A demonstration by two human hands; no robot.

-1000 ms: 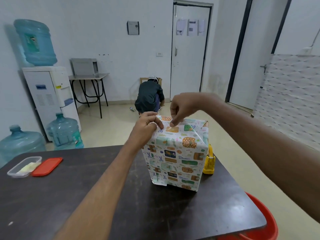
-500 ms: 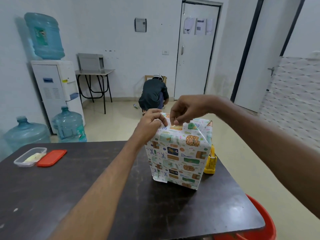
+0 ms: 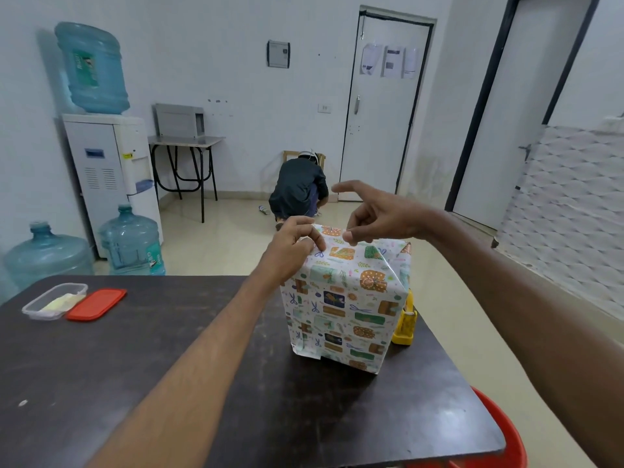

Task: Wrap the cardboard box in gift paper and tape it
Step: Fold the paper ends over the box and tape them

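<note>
While the dark desk (image 3: 101,383) fills the lower half of the view, the cardboard box (image 3: 344,305), already covered in gift paper (image 3: 337,319) printed with presents and scissors, stands upright on it a little toward three o'clock of the desk's middle, near the far edge. At about nine o'clock on the desk lie a clear plastic container (image 3: 54,300) and its red lid (image 3: 96,304), touching each other and well apart from the box. A yellow tape dispenser (image 3: 405,324) sits just beside the box at its three o'clock side, partly hidden behind it. The left hand (image 3: 293,246) rests on the box's top edge at the ten o'clock corner, its fingers (image 3: 315,239) curled and pressing the paper down against the box. The right hand (image 3: 381,217) hovers over the top at about twelve o'clock, the index finger stretched out straight and free, the thumb tip touching or nearly touching the folded paper; the other fingers are loosely bent and grip nothing that can be seen. A red tub (image 3: 499,434) shows below the desk's five o'clock corner.
</note>
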